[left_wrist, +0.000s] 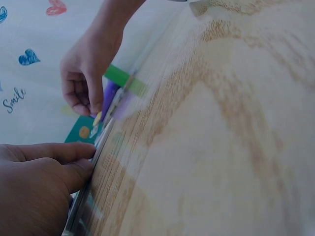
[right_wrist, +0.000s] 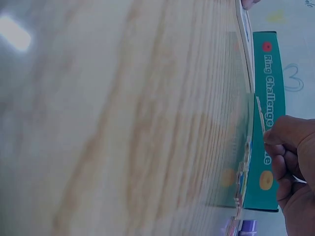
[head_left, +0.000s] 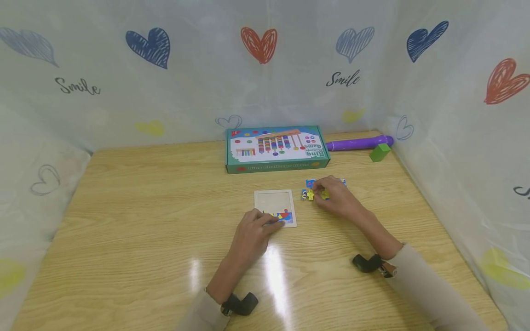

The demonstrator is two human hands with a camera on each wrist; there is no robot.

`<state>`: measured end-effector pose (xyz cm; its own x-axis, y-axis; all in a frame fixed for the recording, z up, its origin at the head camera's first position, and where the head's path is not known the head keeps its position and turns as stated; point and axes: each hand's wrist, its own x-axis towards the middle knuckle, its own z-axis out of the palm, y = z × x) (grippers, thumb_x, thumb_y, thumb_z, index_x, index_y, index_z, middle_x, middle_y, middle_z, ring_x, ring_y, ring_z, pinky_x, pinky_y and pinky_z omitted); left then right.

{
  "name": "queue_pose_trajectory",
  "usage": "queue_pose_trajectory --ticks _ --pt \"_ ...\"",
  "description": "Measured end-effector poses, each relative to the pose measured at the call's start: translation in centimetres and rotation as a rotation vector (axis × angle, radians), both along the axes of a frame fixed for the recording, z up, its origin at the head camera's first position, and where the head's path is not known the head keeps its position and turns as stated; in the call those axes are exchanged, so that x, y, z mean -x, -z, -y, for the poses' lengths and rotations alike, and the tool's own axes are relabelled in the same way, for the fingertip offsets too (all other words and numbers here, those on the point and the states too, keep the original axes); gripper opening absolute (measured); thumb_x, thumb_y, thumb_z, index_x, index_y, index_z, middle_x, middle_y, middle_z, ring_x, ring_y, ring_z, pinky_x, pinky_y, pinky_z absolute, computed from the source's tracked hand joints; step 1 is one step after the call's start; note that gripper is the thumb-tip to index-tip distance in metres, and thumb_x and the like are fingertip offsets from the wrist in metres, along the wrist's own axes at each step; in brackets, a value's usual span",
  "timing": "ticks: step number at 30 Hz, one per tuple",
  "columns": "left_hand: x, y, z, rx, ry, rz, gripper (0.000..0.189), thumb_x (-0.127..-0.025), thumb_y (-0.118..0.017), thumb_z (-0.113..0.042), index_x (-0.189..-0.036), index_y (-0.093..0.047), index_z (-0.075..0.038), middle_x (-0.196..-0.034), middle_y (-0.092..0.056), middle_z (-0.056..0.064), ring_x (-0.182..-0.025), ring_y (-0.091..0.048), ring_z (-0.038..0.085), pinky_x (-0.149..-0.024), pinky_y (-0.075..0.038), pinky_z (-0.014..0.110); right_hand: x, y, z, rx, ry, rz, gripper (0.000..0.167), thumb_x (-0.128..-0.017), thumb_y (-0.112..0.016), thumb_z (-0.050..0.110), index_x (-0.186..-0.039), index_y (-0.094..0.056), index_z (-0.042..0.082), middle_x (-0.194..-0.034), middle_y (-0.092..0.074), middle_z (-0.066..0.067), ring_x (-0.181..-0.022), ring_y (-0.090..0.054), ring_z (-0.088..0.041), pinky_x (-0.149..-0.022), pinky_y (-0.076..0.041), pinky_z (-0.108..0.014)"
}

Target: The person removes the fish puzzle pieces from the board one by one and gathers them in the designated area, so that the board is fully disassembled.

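My right hand [head_left: 338,196] pinches a yellow puzzle piece [head_left: 310,195] between thumb and forefinger, over a small group of loose blue and yellow puzzle pieces [head_left: 309,183]. In the right wrist view the held piece [right_wrist: 261,115] shows edge-on, raised off the tabletop. To the left lies a pale square puzzle tray [head_left: 294,207], with colourful pieces [head_left: 285,216] along its near side. My left hand [head_left: 252,233] rests on the tray's near edge, its fingertips touching those pieces and partly hiding them. The left wrist view shows the left fingers [left_wrist: 59,152] lying along the tray's edge.
Behind the tray lies a green Ring Challenge Game box [head_left: 277,149]. A purple stick-like object [head_left: 356,143] and a green block [head_left: 379,152] are at the back right of the wooden table [head_left: 145,220]. A printed curtain [head_left: 198,87] hangs around the table's back and sides.
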<state>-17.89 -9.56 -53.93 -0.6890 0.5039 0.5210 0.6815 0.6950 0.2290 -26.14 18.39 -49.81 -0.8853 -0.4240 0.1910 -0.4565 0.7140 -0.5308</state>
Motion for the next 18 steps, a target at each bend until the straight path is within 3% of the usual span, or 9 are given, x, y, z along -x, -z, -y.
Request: queue_pose_trajectory --ticks 8,18 --pt "-0.02 -0.01 -0.02 -0.018 0.0 -0.008 0.034 -0.08 -0.077 0.003 -0.102 -0.082 -0.022 -0.098 -0.074 -0.005 -0.081 -0.052 0.019 -0.081 -0.047 0.033 0.09 0.21 -0.5 -0.029 0.016 0.008 0.013 -0.084 -0.071 0.0 -0.097 -0.067 0.003 -0.094 -0.066 -0.006 -0.092 -0.058 -0.023 -0.083 -0.049 -0.04" --pt "0.05 0.09 -0.06 -0.001 -0.004 0.0 0.035 -0.08 -0.077 0.004 -0.102 -0.082 -0.021 -0.098 -0.074 -0.004 -0.082 -0.053 0.02 -0.082 -0.048 0.032 0.16 0.24 -0.9 -0.037 0.015 0.027 0.013 -0.084 -0.071 0.0 -0.095 -0.068 0.005 -0.091 -0.067 -0.005 -0.092 -0.058 -0.025 -0.099 -0.037 -0.057"
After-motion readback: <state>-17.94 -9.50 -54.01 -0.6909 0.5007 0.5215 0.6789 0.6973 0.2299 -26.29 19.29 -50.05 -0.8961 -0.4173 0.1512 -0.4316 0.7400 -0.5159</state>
